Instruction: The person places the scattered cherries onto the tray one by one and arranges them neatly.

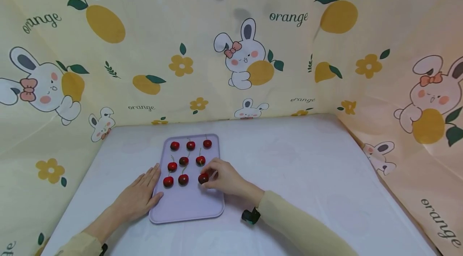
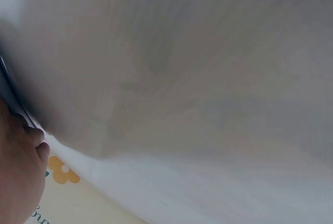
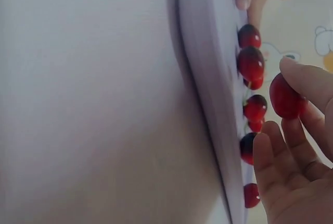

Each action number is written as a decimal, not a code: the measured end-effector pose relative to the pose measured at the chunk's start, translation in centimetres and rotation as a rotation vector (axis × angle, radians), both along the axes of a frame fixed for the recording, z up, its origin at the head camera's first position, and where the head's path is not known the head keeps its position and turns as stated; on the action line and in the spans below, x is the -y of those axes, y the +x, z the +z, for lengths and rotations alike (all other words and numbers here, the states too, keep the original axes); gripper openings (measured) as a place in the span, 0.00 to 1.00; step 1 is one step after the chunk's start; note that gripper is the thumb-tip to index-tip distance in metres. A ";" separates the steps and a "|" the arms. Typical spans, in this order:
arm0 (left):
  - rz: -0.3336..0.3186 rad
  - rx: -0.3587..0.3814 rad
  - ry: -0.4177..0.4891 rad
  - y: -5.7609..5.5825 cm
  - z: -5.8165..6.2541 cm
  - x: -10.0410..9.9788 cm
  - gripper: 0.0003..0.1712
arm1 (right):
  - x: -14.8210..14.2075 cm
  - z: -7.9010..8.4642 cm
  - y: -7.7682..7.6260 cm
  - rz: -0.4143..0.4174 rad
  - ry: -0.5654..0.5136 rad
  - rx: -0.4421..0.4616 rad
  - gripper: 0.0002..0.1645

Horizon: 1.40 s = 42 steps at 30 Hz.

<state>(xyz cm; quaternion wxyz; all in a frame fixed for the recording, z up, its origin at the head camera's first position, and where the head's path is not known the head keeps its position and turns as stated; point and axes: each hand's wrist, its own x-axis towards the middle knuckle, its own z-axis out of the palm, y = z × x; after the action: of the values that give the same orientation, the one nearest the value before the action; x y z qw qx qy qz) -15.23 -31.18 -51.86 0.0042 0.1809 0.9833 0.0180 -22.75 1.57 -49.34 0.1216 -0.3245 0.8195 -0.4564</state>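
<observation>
A pale purple tray (image 1: 186, 207) lies on the table with several dark red cherries (image 1: 183, 179) on it, arranged in rows with thin stems. At the near right of these rows, my right hand (image 1: 226, 177) pinches one cherry (image 3: 286, 97) between thumb and fingers. From the right wrist view, that cherry sits at the fingertips, beside the tray's line of cherries. My left hand (image 1: 137, 197) rests along the tray's left edge, its fingers straight and its thumb over the rim. Only part of the left hand (image 2: 23, 166) shows in the left wrist view.
A white-covered table (image 1: 307, 159) spreads around the tray, mostly to its right. Behind it and at both sides hangs a cream cloth (image 1: 217, 99) printed with rabbits and oranges. A black wrist strap (image 1: 250, 216) shows by the right sleeve.
</observation>
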 end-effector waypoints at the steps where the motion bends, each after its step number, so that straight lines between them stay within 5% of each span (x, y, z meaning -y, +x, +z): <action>1: 0.001 0.004 -0.002 0.0 0.0 0.0 0.49 | 0.2 -0.2 0.0 0.002 0.008 0.000 0.20; 16: 0.000 0.018 0.001 0.0 0.1 -0.1 0.49 | 1.5 -1.3 -0.7 0.006 0.153 -0.108 0.20; 42: 0.002 0.002 -0.012 0.2 0.6 -0.4 0.49 | 1.5 -1.1 -0.6 -0.012 0.134 -0.081 0.22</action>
<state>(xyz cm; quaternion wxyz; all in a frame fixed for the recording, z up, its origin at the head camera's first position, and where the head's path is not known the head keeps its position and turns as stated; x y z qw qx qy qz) -15.03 -30.81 -51.27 0.0064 0.1801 0.9836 0.0121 -23.35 0.06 -50.49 0.1072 -0.3288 0.8545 -0.3877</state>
